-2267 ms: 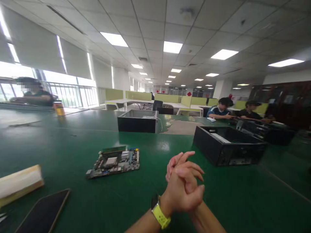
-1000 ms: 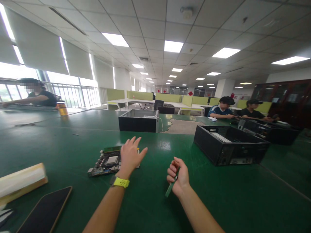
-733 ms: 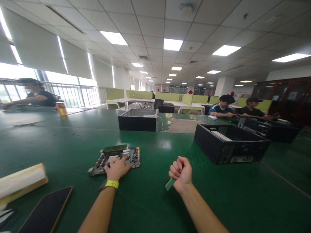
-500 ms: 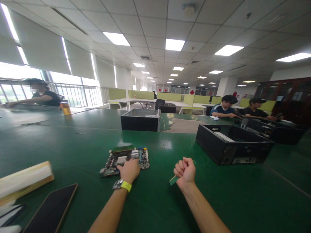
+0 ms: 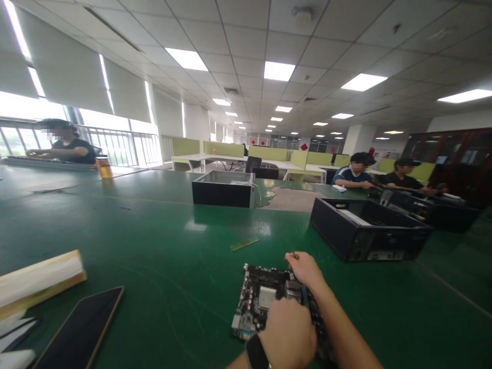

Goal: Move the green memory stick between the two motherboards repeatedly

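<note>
Black motherboard [image 5: 265, 295] lies under the left grip [image 5: 290, 328].

Ceiling lights [image 5: 279, 71] glow above white desks [image 5: 286, 166] and green partitions [image 5: 269, 153].

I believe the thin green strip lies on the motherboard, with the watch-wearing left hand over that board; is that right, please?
Not quite: the thin green strip lies on the green table, beyond the motherboard and apart from it, as the head view shows. The left hand, wearing the watch, is over that board.
</note>
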`<move>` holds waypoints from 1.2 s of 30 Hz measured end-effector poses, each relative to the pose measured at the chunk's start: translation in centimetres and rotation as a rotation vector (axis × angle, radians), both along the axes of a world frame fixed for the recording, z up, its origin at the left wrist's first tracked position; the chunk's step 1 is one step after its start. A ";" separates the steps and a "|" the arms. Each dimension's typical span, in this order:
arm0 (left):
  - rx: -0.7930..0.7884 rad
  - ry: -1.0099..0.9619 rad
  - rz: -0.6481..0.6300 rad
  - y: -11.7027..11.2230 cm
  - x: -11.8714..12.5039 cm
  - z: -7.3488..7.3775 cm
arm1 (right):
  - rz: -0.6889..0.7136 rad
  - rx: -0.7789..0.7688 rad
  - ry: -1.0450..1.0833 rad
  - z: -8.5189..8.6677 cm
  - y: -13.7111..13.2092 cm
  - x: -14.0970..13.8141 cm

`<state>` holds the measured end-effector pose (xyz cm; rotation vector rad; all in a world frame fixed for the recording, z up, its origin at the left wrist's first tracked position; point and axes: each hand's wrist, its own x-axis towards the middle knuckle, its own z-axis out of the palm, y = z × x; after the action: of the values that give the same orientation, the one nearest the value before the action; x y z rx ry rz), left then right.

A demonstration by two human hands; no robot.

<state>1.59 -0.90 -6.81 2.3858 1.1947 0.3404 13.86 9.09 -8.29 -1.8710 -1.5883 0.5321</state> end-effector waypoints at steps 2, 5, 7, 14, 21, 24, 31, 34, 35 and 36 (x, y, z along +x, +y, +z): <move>0.146 0.070 0.132 3.0 -2.2 1.2 | -0.006 -0.095 -0.198 -1.0 -0.2 0.4; 0.284 0.078 0.404 9.8 -6.8 1.7 | -0.040 -0.107 -0.360 -1.9 -0.8 0.0; 0.337 0.104 0.552 14.0 -9.7 0.7 | -0.067 -0.087 -0.421 -2.1 -1.0 -0.6; 0.192 0.161 0.570 20.5 -14.0 -2.7 | -0.081 -0.113 -0.389 -1.6 -0.9 -1.0; 0.020 -0.021 0.342 20.8 -13.4 -0.4 | -0.057 -0.027 -0.148 -1.9 0.4 0.7; -0.036 -0.217 0.109 19.1 -12.1 0.4 | 0.032 0.120 0.041 -2.0 1.1 1.5; -0.049 -0.286 -0.022 15.5 -10.1 0.7 | 0.097 0.163 0.058 -1.5 1.2 2.6; -0.023 -0.242 0.000 14.6 -9.8 0.6 | 0.102 0.165 0.009 -1.7 1.2 2.8; -0.013 -0.220 0.005 14.3 -9.8 0.5 | 0.090 0.155 -0.025 -1.8 1.3 2.9; -0.003 -0.198 0.008 14.1 -9.7 0.4 | 0.078 0.141 -0.061 -1.9 1.3 2.9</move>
<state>-8.10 13.21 -6.40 2.2836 1.1128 0.5632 16.76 10.38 -10.20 -1.7417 -1.6986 0.3887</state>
